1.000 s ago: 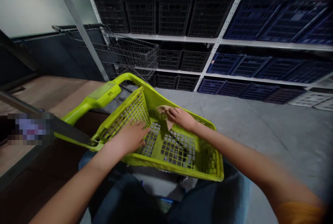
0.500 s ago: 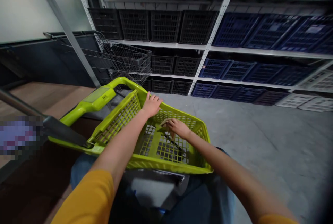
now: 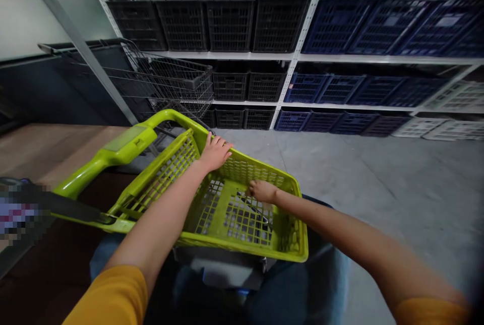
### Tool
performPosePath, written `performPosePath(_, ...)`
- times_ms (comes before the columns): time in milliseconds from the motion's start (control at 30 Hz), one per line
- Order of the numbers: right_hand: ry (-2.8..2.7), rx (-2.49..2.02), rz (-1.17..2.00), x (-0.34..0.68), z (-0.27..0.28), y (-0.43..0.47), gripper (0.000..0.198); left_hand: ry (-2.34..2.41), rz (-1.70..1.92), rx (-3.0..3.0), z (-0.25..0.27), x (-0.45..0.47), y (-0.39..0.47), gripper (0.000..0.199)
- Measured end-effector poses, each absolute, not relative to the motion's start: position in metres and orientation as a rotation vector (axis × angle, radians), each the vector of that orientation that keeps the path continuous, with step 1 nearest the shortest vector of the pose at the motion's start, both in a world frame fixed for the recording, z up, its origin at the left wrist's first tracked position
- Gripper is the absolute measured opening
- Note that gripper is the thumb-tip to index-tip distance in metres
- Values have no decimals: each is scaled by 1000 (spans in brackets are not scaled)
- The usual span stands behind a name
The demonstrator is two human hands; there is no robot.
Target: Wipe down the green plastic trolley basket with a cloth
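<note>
A lime-green plastic shopping cart (image 3: 242,251) stands right in front of me, its handle to the left. My left hand (image 3: 216,152) is closed over the far rim of the basket, fingers curled across the edge. Inside the basket, my right hand (image 3: 261,191) is closed near the far side wall, above the grid floor. A bit of tan cloth (image 3: 267,207) shows under that hand; most of it is hidden by the fingers and palm.
A dark wire shopping cart (image 3: 181,80) stands behind at the left. White metal shelving (image 3: 298,43) holds rows of black crates (image 3: 230,25), blue crates (image 3: 336,25) and white crates (image 3: 419,126). A metal post (image 3: 81,43) slants on the left. Grey floor (image 3: 363,174) extends to the right.
My right hand has moved slightly right and down within the basket, and the cloth is now mostly hidden beneath it. My left hand stays on the rim. The view has shifted a little.
</note>
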State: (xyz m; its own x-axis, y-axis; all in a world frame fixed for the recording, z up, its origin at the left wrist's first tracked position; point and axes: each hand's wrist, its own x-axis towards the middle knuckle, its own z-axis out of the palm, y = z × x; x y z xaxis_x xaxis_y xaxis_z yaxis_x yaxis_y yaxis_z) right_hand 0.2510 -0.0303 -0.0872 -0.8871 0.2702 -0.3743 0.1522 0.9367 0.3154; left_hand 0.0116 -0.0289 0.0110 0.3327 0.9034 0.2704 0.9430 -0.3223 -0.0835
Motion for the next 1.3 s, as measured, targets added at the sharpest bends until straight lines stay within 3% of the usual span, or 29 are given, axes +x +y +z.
performPosePath(200, 2983, 430, 589, 243, -22, -10, 26, -1657, -304, -2395, 10, 9, -29, 35)
performPosePath(467, 2590, 435, 289, 260, -83, -41, 16, -1671, -321, -2394, 12, 9, -31, 38)
performPosePath(567, 2619, 396, 293, 255, -64, -31, 16, -1678, -319, -2400, 12, 9, -33, 40)
performPosePath(700, 2896, 345, 530, 250, -24, -11, 25, -1665, -327, -2415, 13, 9, -34, 43)
performPosePath(833, 2826, 301, 613, 267, -39, -24, 23, -1646, -320, -2409, 13, 9, -34, 44)
performPosePath(1000, 2552, 556, 507, 284, -71, -48, 21, -1629, -330, -2383, 11, 10, -33, 42)
performPosePath(1100, 2652, 484, 457, 282, -53, -39, 19, -1617, -342, -2371, 8, 10, -31, 42)
performPosePath(1300, 2918, 417, 710, 280, -15, -19, 27, -1575, -341, -2351, 6, 9, -29, 43)
